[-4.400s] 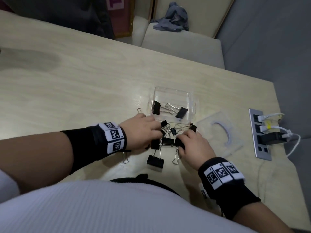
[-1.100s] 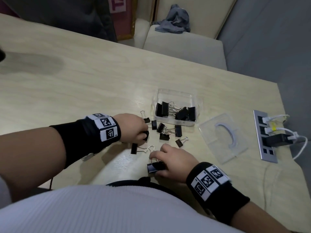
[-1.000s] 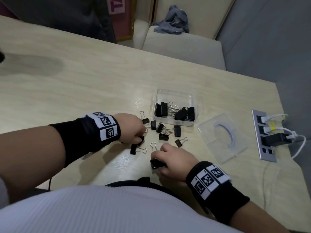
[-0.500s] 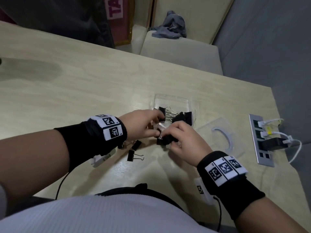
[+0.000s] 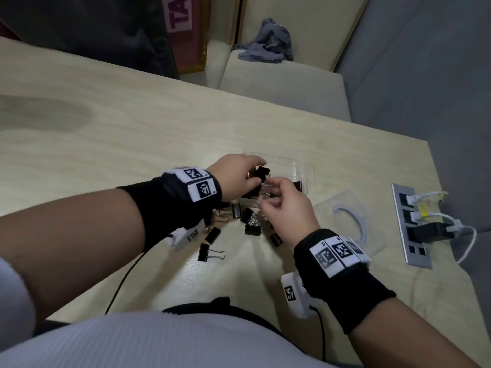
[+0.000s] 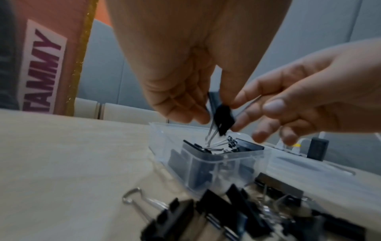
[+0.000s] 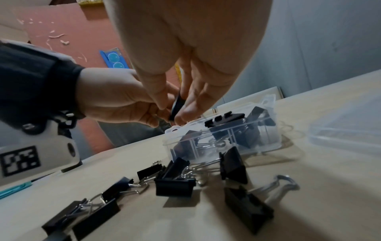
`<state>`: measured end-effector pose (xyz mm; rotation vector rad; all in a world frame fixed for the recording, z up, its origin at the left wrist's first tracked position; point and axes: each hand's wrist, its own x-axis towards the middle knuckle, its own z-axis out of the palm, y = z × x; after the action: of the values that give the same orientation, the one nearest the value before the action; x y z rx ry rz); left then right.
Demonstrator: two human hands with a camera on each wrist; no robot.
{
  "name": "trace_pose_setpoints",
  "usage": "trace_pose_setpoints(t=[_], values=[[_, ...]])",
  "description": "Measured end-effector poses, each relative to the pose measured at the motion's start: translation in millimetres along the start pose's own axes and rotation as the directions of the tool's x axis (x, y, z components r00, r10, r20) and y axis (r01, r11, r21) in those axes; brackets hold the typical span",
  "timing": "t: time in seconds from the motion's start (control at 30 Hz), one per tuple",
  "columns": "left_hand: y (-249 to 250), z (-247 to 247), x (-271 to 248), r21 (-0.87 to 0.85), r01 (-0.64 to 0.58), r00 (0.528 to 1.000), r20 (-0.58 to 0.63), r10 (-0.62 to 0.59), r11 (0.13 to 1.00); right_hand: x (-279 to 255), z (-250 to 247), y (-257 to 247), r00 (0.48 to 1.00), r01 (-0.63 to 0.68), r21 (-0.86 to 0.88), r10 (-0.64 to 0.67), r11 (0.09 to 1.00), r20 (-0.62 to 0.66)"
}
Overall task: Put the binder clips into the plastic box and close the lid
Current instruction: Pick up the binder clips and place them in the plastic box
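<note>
Both hands (image 5: 261, 187) over box (image 5: 297, 168).

Both hands (image 5: 239, 176) now over box (image 5: 297, 168)

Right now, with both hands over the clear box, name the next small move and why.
Probably let go: the left hand pinches a black binder clip directly above the open clear plastic box, beside the right hand. Then fetch another; several loose black clips lie on the wooden table.
</note>
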<state>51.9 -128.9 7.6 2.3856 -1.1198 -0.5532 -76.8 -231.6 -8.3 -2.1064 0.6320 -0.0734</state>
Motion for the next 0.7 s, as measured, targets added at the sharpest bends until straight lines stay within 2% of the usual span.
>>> trace_pose_setpoints(t=[0.1, 0.2, 0.3, 0.37, 0.57, 0.7], values=[[-6.7, -0.2, 8.6, 0.108, 0.058, 0.998, -0.016, -0.056, 0.993, -0.4, -5.1, 4.5, 0.999, 0.026, -0.159, -0.020, 0.987, 0.040], [-8.3, 3.2, 3.8, 0.185, -0.008, 0.996, -0.081, 0.023, 0.983, 2.8, -13.6, 13.2, 0.996, 0.058, -0.335, -0.077, 0.940, -0.043], [-7.4, 13.0, -5.5, 0.357, -0.151, 0.988, 0.027, 0.151, 0.922, 5.9, -20.3, 23.1, 0.996, 0.066, -0.496, -0.086, 0.866, -0.018], [-8.5, 17.1, -6.5, 0.412, -0.161, 0.986, 0.114, 0.125, 0.897, 6.1, -20.5, 27.8, 0.998, 0.061, -0.549, -0.038, 0.833, 0.054], [-12.3, 10.5, 1.2, 0.365, -0.108, 0.991, 0.118, 0.069, 0.925, 0.7, -18.2, 32.6, 0.994, 0.092, -0.610, -0.034, 0.787, 0.107], [-15.9, 3.0, -0.8, 0.300, -0.104, 0.993, 0.082, 0.083, 0.948, -1.4, -20.1, 35.3, 0.990, 0.127, -0.613, -0.059, 0.780, 0.130]])
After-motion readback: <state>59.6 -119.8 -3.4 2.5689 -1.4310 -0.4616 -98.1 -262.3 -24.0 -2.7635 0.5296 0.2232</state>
